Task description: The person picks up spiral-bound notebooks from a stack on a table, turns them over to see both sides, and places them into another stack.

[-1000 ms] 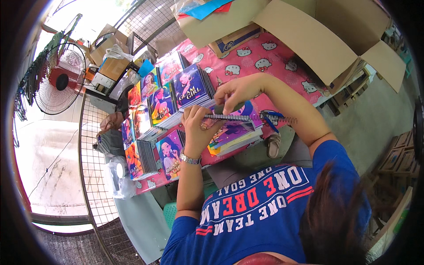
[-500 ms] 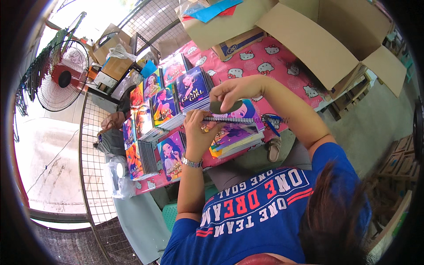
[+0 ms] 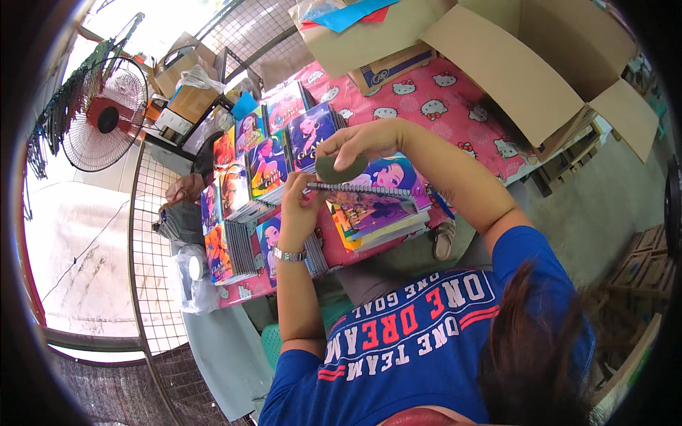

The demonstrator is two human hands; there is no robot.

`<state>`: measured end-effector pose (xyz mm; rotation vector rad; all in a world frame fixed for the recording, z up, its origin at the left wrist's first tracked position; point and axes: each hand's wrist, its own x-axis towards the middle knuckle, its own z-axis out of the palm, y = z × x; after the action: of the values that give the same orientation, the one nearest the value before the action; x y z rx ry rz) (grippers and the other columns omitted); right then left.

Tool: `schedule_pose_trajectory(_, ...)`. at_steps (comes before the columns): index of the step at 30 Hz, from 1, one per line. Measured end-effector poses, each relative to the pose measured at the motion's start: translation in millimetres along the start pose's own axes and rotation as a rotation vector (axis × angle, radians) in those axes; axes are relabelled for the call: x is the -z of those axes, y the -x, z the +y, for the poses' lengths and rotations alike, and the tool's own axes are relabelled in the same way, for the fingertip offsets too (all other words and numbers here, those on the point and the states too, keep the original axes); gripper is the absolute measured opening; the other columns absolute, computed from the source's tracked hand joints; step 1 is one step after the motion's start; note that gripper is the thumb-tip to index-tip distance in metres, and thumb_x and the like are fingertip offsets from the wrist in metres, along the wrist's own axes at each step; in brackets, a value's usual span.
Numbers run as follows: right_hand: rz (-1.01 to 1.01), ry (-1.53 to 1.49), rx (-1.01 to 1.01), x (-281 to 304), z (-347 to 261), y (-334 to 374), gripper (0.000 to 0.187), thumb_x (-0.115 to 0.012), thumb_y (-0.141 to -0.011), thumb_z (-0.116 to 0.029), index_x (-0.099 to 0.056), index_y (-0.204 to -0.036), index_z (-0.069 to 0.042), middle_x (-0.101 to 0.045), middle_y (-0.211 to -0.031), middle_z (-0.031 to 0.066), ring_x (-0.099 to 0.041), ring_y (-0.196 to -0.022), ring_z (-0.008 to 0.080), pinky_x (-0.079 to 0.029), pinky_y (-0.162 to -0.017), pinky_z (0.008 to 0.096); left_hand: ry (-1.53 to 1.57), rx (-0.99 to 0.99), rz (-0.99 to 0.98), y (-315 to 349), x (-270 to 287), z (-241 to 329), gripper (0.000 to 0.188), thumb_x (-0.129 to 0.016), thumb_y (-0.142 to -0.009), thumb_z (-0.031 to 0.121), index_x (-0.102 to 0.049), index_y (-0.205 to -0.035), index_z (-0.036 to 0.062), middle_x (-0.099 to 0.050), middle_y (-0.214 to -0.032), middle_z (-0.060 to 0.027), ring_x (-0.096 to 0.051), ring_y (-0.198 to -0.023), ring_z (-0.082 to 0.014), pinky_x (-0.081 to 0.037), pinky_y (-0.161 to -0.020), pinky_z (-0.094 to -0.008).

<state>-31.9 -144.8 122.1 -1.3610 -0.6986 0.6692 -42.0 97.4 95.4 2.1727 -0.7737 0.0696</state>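
My left hand (image 3: 300, 202) grips the left end of a notebook (image 3: 376, 209), its bound edge turned up toward me. A dark wire coil (image 3: 355, 189) runs through the holes along that edge, and its loose end sticks out past the right corner. Between the curled fingers of my right hand (image 3: 362, 145) is a flat, dark green rounded piece (image 3: 341, 169), held just above the coil's left part. Whether it touches the wire I cannot tell. Under the notebook lies a pile of colourful covers and sheets (image 3: 380, 234).
Stacks of coil-bound notebooks (image 3: 270, 167) stand on the left of the pink patterned tablecloth (image 3: 433, 106). A large open carton (image 3: 511, 78) is at the far right, with another box (image 3: 391, 67) at the back. A fan (image 3: 106, 119) stands at left. A blue pen-like item (image 3: 444, 206) lies by the pile.
Both hands have shifted left, with the notebook and the dark green piece. The right hand's piece is now nearer the left end of the coil.
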Motion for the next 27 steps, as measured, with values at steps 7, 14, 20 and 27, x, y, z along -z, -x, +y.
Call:
schedule_pose_trajectory(7,-0.102,-0.054,-0.009,16.1,3.3,0.6,0.036,-0.071,-0.084,-0.027,-0.062,-0.109,-0.002,-0.059,-0.089,-0.0017,-0.053,-0.076,0.0054,-0.041,-0.065,0.0215,0.317,-0.035,-0.031,-3.8,-9.8,-16.9,0.027,-0.072,-0.079,-0.009,-0.059,-0.101,-0.0013,-0.056,-0.098,-0.0045,-0.062,-0.085,-0.0114,-0.051,-0.068,-0.0247)
schedule_pose_trajectory(14,0.006,0.107,-0.141,17.5,10.6,7.8,0.036,-0.072,-0.083,-0.031,-0.064,-0.106,-0.004,-0.059,-0.084,-0.0031,-0.053,-0.075,0.0055,-0.041,-0.063,0.0224,0.382,0.037,-0.068,-5.4,-19.9,-27.1,0.026,-0.073,-0.080,-0.007,-0.060,-0.101,-0.0020,-0.057,-0.095,-0.0025,-0.061,-0.083,-0.0086,-0.051,-0.069,-0.0241)
schedule_pose_trajectory(20,0.979,0.651,-0.439,68.4,86.8,64.9,0.050,-0.075,-0.077,-0.049,-0.070,-0.103,-0.007,-0.066,-0.098,0.0092,-0.060,-0.098,0.0214,-0.048,-0.083,0.0349,0.389,0.156,0.138,-0.9,-24.8,-8.9,0.021,-0.070,-0.085,-0.005,-0.063,-0.104,-0.0016,-0.064,-0.085,-0.0037,-0.063,-0.074,-0.0083,-0.051,-0.065,-0.0225)
schedule_pose_trajectory(27,1.427,1.208,-0.401,22.1,231.6,131.8,0.083,-0.075,-0.079,-0.042,-0.038,-0.145,-0.008,-0.038,-0.147,0.0194,-0.043,-0.127,0.0462,-0.034,-0.108,0.0546,0.466,0.086,0.431,15.1,-42.0,-2.1,0.021,-0.064,-0.091,-0.001,-0.063,-0.112,-0.0051,-0.067,-0.076,-0.0073,-0.070,-0.064,-0.0151,-0.054,-0.056,-0.0248)
